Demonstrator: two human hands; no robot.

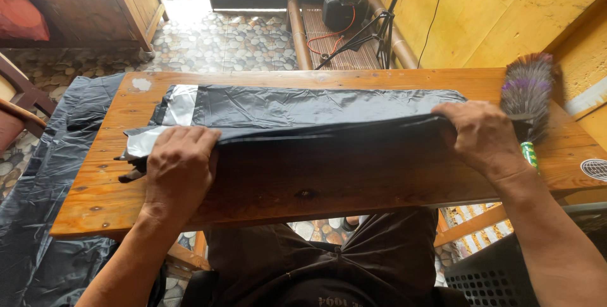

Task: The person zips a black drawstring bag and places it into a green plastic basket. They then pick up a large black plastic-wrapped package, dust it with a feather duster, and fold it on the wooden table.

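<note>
Wooden table, hands on black bag

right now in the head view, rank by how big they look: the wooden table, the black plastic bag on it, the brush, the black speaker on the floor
1. wooden table
2. black plastic bag
3. brush
4. black speaker, though it sits farther from the camera, so its place below the brush is unsure.

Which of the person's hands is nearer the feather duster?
Right. The right hand grips the black plastic bag just beside the feather duster; the left hand presses the bag's far end.
</note>
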